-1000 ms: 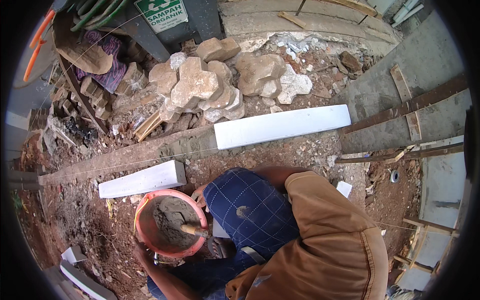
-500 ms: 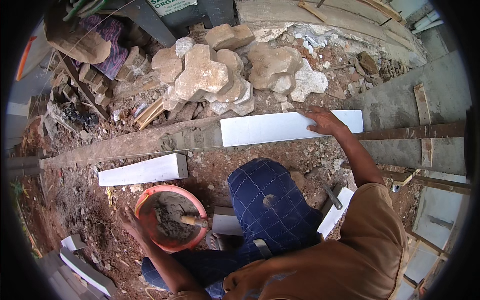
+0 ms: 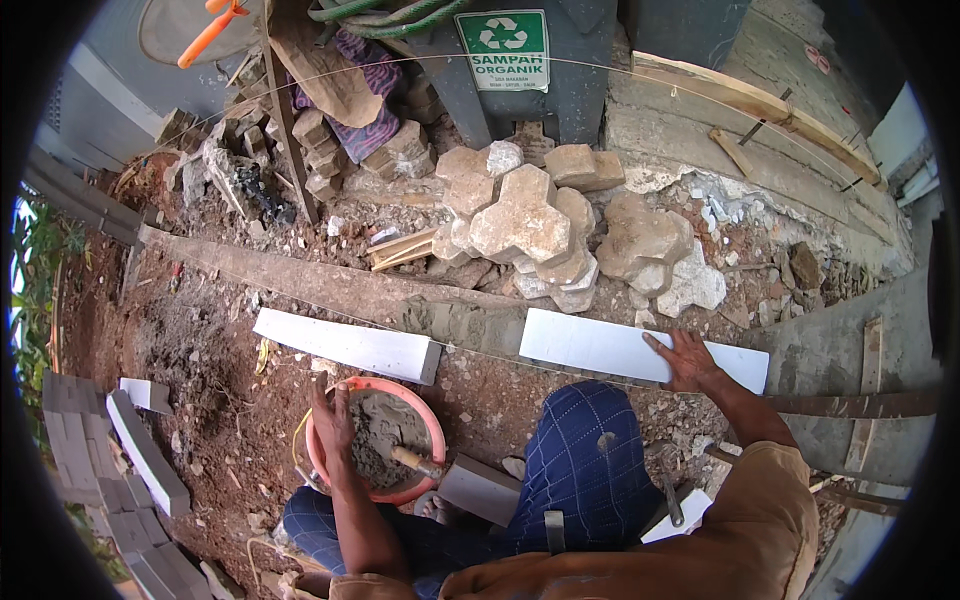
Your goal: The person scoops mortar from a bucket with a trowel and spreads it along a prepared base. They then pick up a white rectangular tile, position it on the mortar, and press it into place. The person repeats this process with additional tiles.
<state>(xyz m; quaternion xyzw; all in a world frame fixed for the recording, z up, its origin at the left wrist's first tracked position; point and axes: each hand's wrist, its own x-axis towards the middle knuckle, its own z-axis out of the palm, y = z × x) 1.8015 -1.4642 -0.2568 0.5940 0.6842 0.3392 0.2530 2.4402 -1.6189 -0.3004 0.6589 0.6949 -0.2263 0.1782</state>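
Ground (image 3: 215, 430), brown and littered with broken rubble, is seen across most of the view. A dark grey bin (image 3: 570, 90) is set beyond a heap of lobed paving stones (image 3: 525, 215), and a low concrete strip (image 3: 250, 265) is run across the middle, its surface covered toward the right by a patch of wet mortar (image 3: 465, 322). Just right of that patch, in line with the strip, a long white block (image 3: 600, 342) is laid. A second white block (image 3: 345, 340) is placed apart from it to the left, nearer the body. Below that one, an orange-red bucket (image 3: 438, 430) is partly filled with grey mix, and a grey block (image 3: 480, 488) is found beside it. The right hand (image 3: 690, 362) is laid palm down on the long white block, right of its middle, with fingers spread and thumb pointed left; the block is passed beneath it, with the longer part left uncovered to its left, and is not gripped around. The left hand (image 3: 335, 425) is held over the bucket's left rim, fingers loosely extended, with nothing seen in its grasp; whether the rim is touched cannot be told. A wooden handle (image 3: 415, 461) is leaned out across the bucket's right side.
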